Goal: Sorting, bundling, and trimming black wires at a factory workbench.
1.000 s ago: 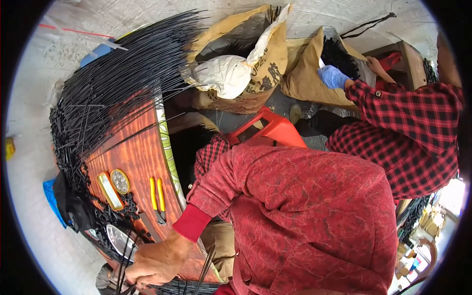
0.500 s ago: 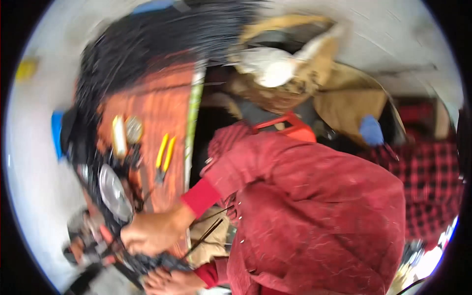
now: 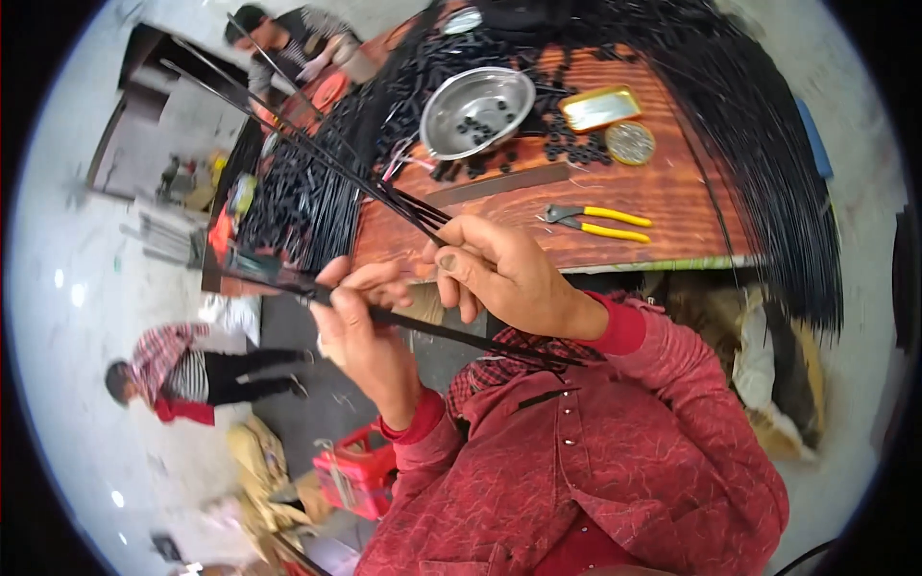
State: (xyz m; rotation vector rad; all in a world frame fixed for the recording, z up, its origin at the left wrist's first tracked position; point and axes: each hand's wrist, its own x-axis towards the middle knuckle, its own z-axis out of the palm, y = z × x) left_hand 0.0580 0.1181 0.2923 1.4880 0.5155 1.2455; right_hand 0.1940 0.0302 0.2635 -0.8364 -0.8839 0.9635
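My left hand (image 3: 363, 336) is closed round a bundle of slim black rods (image 3: 451, 334), which slants from the table's left side down toward my jacket. Higher and to the right, my right hand (image 3: 514, 278) pinches a few thin black rods (image 3: 317, 149) between thumb and fingers. They reach far toward the upper left, over the table. Both hands are in the air in front of my chest, close but apart. Beyond my right hand, yellow-handled pliers (image 3: 615, 223) lie on the reddish wooden table (image 3: 538, 240). Their jaws point left.
A metal bowl (image 3: 447, 108) with small black pieces stands on the table, beside a rectangular tin (image 3: 600, 108) and a round tin (image 3: 630, 143). Long black rods (image 3: 778, 182) hang over the right edge. One person (image 3: 288, 48) sits far left; another (image 3: 182, 374) stands left near a red stool (image 3: 355, 475).
The view has swung round, so the table contents appear turned. My hands, earlier low at the left by dark material, are now raised before my chest with black rods in them.
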